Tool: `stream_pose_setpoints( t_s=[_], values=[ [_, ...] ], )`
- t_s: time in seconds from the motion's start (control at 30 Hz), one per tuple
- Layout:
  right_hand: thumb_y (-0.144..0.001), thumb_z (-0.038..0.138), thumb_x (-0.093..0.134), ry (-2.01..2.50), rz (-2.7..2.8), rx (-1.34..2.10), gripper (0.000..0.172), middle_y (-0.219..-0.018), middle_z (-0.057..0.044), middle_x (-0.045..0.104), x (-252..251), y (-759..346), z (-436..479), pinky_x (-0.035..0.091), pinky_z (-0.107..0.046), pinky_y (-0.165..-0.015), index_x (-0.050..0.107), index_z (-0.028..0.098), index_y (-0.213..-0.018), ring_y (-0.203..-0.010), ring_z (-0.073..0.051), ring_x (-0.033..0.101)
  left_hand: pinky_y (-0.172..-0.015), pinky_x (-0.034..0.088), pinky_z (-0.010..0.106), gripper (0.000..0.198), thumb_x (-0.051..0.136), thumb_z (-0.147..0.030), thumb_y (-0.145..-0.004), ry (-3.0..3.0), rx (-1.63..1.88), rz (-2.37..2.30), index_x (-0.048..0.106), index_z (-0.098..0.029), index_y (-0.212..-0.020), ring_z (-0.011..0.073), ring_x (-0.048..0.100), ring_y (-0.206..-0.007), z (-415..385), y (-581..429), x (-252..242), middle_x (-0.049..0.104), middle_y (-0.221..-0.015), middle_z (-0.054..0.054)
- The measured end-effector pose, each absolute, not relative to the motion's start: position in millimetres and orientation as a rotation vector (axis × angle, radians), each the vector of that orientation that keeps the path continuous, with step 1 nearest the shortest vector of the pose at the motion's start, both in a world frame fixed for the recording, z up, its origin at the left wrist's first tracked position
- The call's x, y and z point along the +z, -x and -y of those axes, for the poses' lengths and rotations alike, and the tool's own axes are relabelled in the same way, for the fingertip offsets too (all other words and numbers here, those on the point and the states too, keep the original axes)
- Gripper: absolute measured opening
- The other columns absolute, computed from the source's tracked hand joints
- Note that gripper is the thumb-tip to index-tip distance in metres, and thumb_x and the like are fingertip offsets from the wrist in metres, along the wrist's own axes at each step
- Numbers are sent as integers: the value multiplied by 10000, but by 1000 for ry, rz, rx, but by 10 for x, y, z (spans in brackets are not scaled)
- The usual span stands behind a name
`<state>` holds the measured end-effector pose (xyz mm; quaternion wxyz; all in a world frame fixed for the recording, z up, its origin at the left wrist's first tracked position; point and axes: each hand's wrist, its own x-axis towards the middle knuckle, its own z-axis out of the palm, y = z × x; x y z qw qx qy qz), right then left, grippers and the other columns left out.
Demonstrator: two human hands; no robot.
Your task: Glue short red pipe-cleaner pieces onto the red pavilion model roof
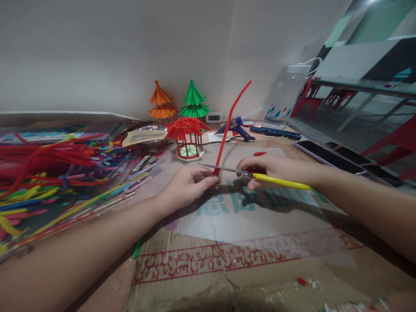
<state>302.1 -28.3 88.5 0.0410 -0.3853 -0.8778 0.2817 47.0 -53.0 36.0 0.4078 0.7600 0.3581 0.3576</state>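
Observation:
Upright between the fingertips of my left hand (191, 185) is a long red pipe cleaner (226, 130), pinched near its lower end and bending right at the top. My right hand (260, 167) grips yellow-handled scissors (279, 180). Their blades point left and cross the pipe cleaner just above my left fingers; whether they touch it I cannot tell. A short red piece (260, 154) lies beyond my right hand. Behind my left hand stands a small round pavilion (186, 136) with a red fringed roof, brown posts and a pale base.
Many coloured pipe cleaners (48, 169) heap at the left. Along the wall stand an orange tiered roof (161, 104), a green tiered roof (194, 102), a blue glue gun (238, 129) and a clear bottle (282, 97). A phone (328, 157) lies at the right.

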Motion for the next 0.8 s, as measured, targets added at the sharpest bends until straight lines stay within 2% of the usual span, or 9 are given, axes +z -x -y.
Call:
stream_pose_setpoints(
  t_s=[0.3,0.5,0.67,0.8],
  values=[
    [-849,550,628,1201,2724,857,410,-892,-39,695,864,-3019,311,424,-289,-665,700,195,-1042,-790,-193,611,-638,493,228,260,567,-300,-901,-2009,848,-954,728,-141,-773,135,648,-677,520,-449,339,745,-764,48],
    [-838,562,604,1422,2583,516,416,-872,-63,712,803,-2997,203,389,-310,-615,713,208,-1026,-741,-211,604,-657,484,257,324,566,-393,-911,-2040,867,-1111,749,-153,-793,159,652,-690,502,-414,306,747,-755,54],
    [-816,577,623,1457,2681,339,430,-935,-58,724,865,-3159,47,373,-296,-600,720,232,-1052,-758,-216,627,-711,511,297,245,635,-374,-855,-1895,1055,-1308,764,-173,-797,202,688,-756,403,-374,297,777,-800,51],
    [-756,615,672,1523,2774,207,499,-931,-48,730,813,-3339,-63,358,-294,-606,696,275,-1121,-794,-242,637,-755,524,308,135,694,-294,-795,-1867,1102,-1401,763,-178,-785,205,691,-770,360,-362,317,783,-826,44]
  ],
)
